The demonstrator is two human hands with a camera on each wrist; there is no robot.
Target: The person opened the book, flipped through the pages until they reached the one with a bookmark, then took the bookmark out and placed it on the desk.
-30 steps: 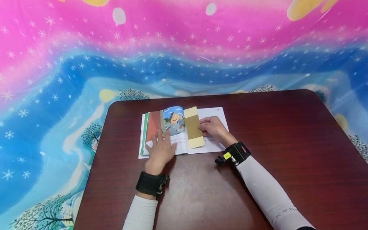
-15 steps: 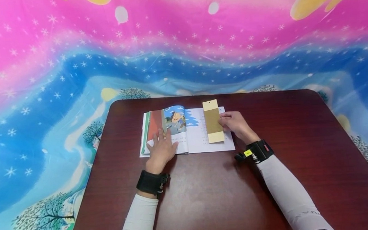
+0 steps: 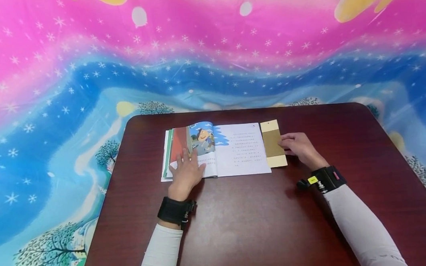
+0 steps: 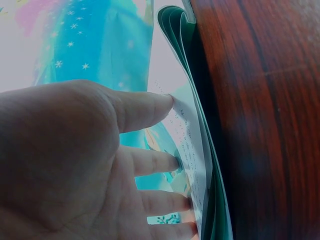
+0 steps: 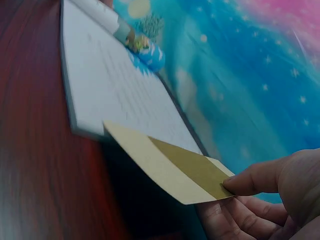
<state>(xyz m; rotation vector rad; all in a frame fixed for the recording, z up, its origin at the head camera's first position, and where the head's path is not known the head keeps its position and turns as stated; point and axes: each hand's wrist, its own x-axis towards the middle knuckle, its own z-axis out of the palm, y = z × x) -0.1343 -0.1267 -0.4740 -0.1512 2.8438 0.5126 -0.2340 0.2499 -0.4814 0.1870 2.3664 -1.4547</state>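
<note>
An illustrated book [image 3: 243, 151] lies spread on the table, its left page showing a cartoon figure and its right page printed text. Spread fingers of my left hand [image 3: 186, 174] press on the left page; in the left wrist view the fingertips [image 4: 167, 102] touch the curved paper. My right hand [image 3: 302, 150] pinches a bookmark [image 3: 272, 142], a cream card with a brown-gold middle band and a small hole at its top. The card is just past the book's right edge. In the right wrist view the thumb lies on the bookmark [image 5: 185, 170], with fingers beneath, and it is held above the table.
The dark red wooden table [image 3: 235, 220] has rounded far corners. Behind it hangs a pink and blue cloth [image 3: 210, 77] with snowflakes and trees. Each wrist wears a black strap [image 3: 175, 210] with a small camera mount.
My right hand has carried the bookmark rightward, from beside the book's fold across the right page and past its edge, uncovering the text. My left hand has stayed on the left page.
</note>
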